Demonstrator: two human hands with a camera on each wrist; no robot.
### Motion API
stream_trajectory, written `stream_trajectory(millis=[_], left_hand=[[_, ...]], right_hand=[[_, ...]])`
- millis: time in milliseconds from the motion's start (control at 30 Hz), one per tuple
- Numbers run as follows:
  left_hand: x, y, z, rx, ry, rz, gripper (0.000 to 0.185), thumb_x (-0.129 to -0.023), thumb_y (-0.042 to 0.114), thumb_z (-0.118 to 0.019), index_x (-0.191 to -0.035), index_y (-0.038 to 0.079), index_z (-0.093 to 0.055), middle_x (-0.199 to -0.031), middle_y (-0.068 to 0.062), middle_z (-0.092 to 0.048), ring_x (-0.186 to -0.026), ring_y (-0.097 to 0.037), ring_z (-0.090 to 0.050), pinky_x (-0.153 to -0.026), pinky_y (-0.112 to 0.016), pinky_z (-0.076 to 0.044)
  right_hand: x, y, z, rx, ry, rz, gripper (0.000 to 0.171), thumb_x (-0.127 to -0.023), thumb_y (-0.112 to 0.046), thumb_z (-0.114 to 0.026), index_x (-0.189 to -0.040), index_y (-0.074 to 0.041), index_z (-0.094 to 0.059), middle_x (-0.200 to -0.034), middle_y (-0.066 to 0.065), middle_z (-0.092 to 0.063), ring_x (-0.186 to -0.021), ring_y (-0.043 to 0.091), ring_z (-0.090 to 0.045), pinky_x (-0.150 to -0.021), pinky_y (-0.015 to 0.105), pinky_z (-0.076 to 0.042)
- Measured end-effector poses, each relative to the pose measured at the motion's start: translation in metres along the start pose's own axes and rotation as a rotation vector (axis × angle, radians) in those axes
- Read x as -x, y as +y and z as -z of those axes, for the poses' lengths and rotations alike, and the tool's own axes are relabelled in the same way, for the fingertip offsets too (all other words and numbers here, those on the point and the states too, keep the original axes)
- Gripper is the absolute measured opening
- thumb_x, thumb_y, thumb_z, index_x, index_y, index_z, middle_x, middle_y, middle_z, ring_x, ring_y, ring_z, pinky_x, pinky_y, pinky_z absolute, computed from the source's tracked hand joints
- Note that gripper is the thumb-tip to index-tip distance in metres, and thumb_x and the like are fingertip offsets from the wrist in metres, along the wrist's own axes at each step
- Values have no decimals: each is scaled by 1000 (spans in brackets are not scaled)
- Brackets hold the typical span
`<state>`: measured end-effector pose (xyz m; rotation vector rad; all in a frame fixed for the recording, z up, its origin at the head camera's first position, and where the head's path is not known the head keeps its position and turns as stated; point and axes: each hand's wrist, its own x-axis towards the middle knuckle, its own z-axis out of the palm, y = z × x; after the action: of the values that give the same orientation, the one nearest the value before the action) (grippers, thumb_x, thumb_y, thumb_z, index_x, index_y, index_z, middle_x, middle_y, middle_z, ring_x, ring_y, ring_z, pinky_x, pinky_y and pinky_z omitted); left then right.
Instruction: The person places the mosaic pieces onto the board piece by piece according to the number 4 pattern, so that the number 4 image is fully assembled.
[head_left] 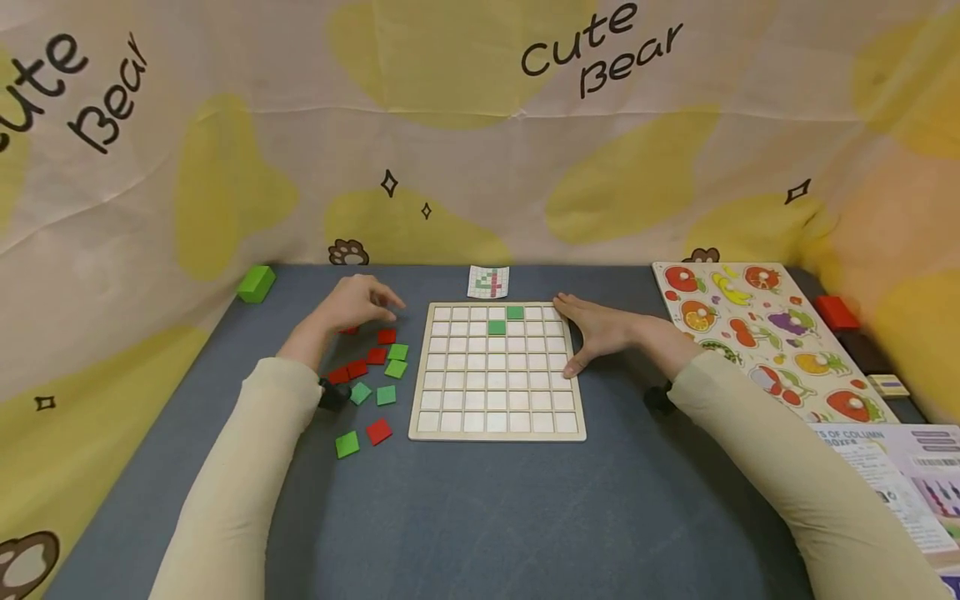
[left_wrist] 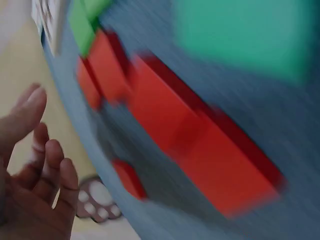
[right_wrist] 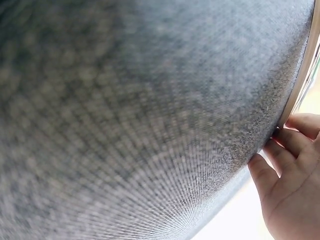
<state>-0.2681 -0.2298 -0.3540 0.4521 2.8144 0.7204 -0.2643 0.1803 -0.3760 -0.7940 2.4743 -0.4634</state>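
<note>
A pale wood-toned square board with a grid of white cells [head_left: 497, 380] was noted flat on the dark blue-grey table [head_left: 487, 517], roughly centred between both hands. Two dark green square tiles were seen in its upper rows, one in the top row [head_left: 514, 312], the other in the row below [head_left: 497, 327], diagonally set. To the board's left, loose flat red square tiles [head_left: 377, 356] and loose green square tiles [head_left: 347, 445] were scattered, some touching. Beyond the far edge, a small white card with a coloured grid [head_left: 488, 282] was laid; well to the right, a white puzzle board with fruit pictures [head_left: 776, 354] was placed. Risk, as judged: neighbouring tiles might be nudged or picked up together, since several were crowded; the seated tiles could be jolted if the board were pushed sideways by the bracing hand. The left hand [head_left: 352, 302] was held over the far end of the red tiles, its fingers loosely bent, thumb apart from them, nothing seen held; contact with a partly hidden red tile beneath could not be told. By the right hand [head_left: 600, 327] the board's right edge was touched, thumb and fingers spread well apart, nothing gripped.
</note>
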Motion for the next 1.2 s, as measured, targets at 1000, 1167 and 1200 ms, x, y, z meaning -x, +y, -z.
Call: stream_trajectory(millis=[1000, 1167, 1200], left_hand=[[5, 22, -24, 4, -101, -98, 18, -79, 7, -81, -86, 10, -64, -83, -6, -64, -78, -18, -56, -73, -30, -45], [-3, 44, -33, 64, 1, -99, 17, -81, 10, -80, -89, 9, -65, -82, -6, -65, -77, -19, -58, -70, -29, -44], [-5, 49, -36, 78, 5, -106, 17, -81, 11, -80, -90, 8, -66, -84, -7, -66, -78, -20, -59, -70, -29, -45]], right_hand=[[0, 3, 0, 4, 3, -2, 129, -71, -52, -84, -157, 3, -4, -166, 24, 2, -155, 41, 1, -124, 57, -11], [0, 4, 0, 2, 2, 3, 129, -72, -53, -83, -157, 2, -3, -166, 23, 3, -155, 40, 1, -124, 58, -10], [0, 4, 0, 2, 2, 4, 129, -72, -53, -83, -157, 2, -3, -166, 23, 3, -155, 40, 1, -124, 58, -10]])
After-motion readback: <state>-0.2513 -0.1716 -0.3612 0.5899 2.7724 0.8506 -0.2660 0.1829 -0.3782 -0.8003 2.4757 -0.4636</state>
